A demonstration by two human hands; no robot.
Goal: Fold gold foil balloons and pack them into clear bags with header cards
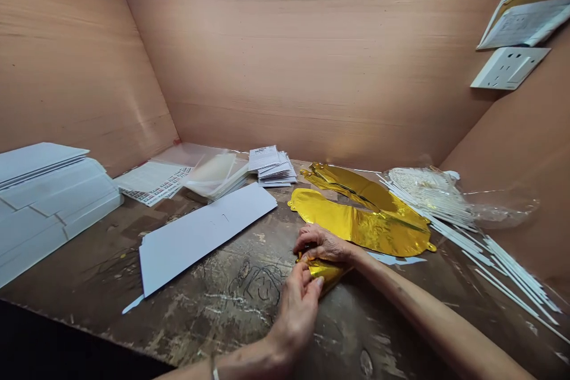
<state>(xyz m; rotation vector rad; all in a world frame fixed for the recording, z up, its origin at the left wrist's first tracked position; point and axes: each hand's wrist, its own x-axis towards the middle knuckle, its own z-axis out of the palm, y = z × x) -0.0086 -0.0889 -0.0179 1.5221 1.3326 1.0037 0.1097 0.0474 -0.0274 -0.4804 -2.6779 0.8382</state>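
Pale wood-veneer panels (285,59) enclose the back and sides of a worn wooden workbench (209,320), its dark top scratched and flecked with pale patches. High on the right panel sits a white wall socket (510,68), with papers (523,21) tucked above it. Along the back left of the bench lie a stack of white folded cardboard (48,208), sheets of printed labels (151,184) beside transparent plastic sleeves (216,175), and a small pile of white cards (271,166). A long white card sheet (205,237) lies at an angle nearer the middle, just left of the hands. To the right, flat gold foil balloons (360,225) overlap one another, and beyond them a transparent bag of white sticks (427,193) sits beside loose white sticks (503,267) fanning toward the bench's right edge. Near the front of the bench, just below the flat balloons, a gold foil piece (323,270) is gathered into a narrow, tight bundle. The left hand (296,314) pinches its near end between thumb and fingers, while the right hand (323,243) lies over the top, its fingers curled closed on the foil.
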